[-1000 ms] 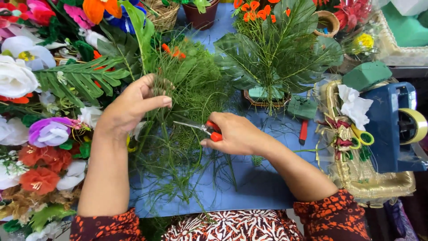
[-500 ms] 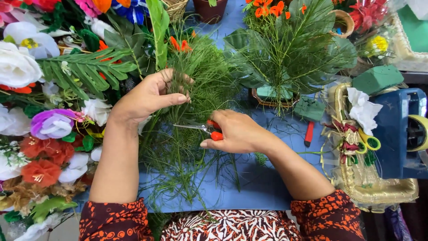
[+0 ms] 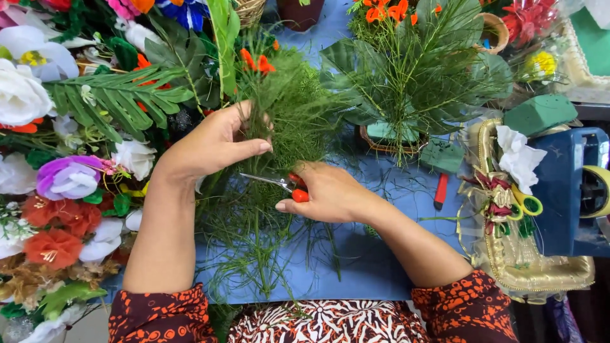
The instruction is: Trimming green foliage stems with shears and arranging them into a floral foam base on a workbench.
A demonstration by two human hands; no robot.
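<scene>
The left hand (image 3: 213, 146) is curled around a bunch of thin green stems (image 3: 279, 121), thumb and fingers pinching them together at about mid-height, which keeps the wispy strands gathered in one place for the blades. The bunch lies near the middle of the blue desk (image 3: 381, 254), its long axis running from near to far: the feathery tips with a few orange buds point away from the person, and the loose cut ends fan out toward the near edge.

The right hand (image 3: 330, 194) is closed around the orange handles of a pair of scissors (image 3: 279, 184), whose slim metal blades point left and lie across the stems just below the left hand's grip, at roughly a right angle to the bunch; how far the blades are parted cannot be told.

Artificial flowers (image 3: 57, 184) in white, purple and red are heaped on the left. On the far right stands a finished arrangement in a basket (image 3: 406, 82), with a blue tape dispenser (image 3: 565, 184) and a gold tray (image 3: 540, 273) further right.
</scene>
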